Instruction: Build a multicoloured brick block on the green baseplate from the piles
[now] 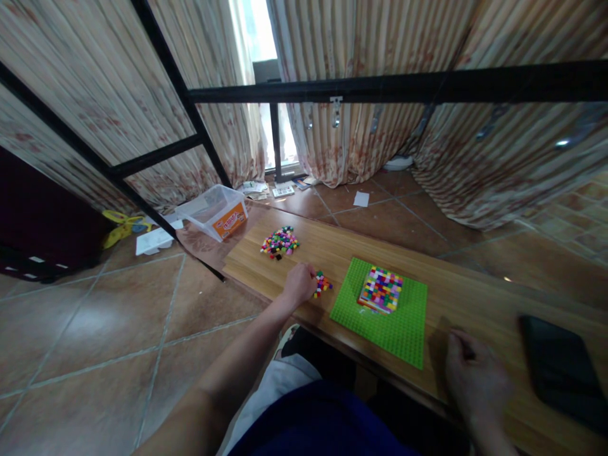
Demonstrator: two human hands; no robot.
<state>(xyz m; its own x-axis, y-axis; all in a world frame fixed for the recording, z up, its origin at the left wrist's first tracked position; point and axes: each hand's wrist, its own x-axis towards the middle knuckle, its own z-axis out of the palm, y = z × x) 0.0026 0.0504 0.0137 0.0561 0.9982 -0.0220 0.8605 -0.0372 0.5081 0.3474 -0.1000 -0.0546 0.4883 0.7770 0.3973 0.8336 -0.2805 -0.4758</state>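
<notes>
My left hand (300, 284) is closed, fingers curled down at the edge of a small pile of coloured toy bricks (322, 286). Whatever its fingertips may hold is hidden. To the right, a green baseplate (403, 335) lies on the wooden table, carrying a square block built of many-coloured bricks (381, 289). My right hand (477, 373) rests on the table just right of the baseplate, loosely curled into a fist and slightly blurred; no brick shows in it. A larger heap of loose bricks (281, 242) lies farther off, toward the table's left end.
The narrow wooden table (456, 278) runs left to right before me. A dark phone-like slab (563, 364) lies at its right. Beyond the left end stands a clear plastic box (213, 212) with an orange label. A black metal frame (380, 87) crosses in front of the curtains.
</notes>
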